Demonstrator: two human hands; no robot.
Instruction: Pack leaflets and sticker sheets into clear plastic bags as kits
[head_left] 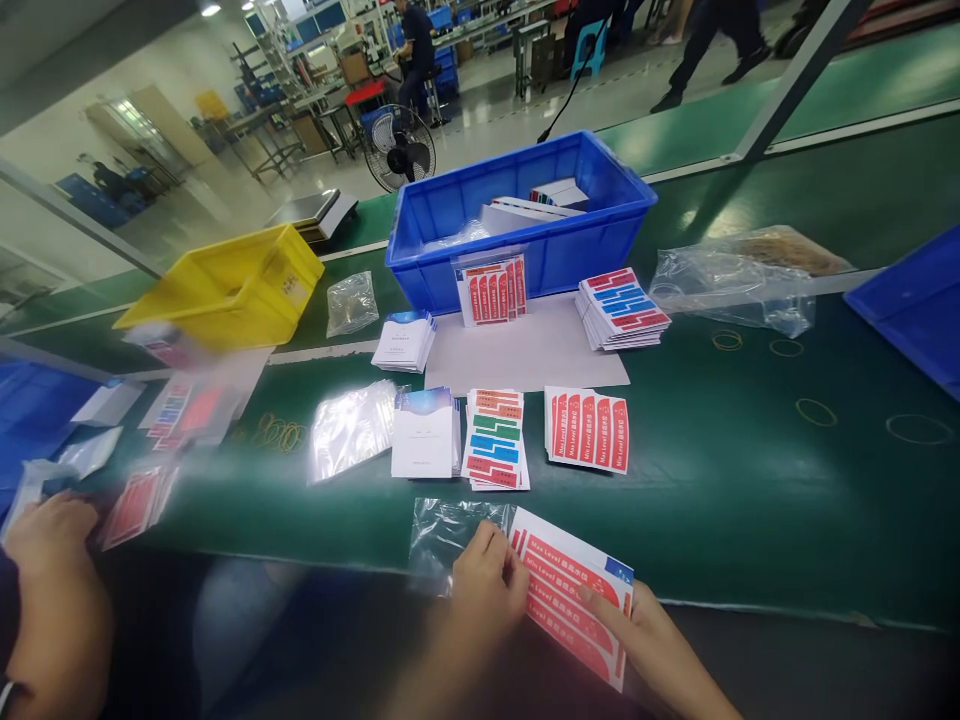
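Note:
My left hand (491, 573) is closed on the edge of a clear plastic bag (450, 535) at the table's front edge. My right hand (637, 625) grips a set of red label sheets (570, 600), with a white and blue card showing behind them. The left end of this set is at the bag's opening, beside my left fingers; whether it is inside cannot be made out. Beyond my hands lie a stack of white booklets (422, 440), a stack of multicoloured label sheets (495, 445) and a stack of red label sheets (600, 430). Clear bags (352, 430) lie to their left.
A blue bin (517, 240) and a yellow bin (232, 290) stand at the back. More stacks, a bagged set (493, 292) and rubber bands (816, 412) lie around. A co-worker's hand (52, 525) is at the far left, beside red sheets (135, 505).

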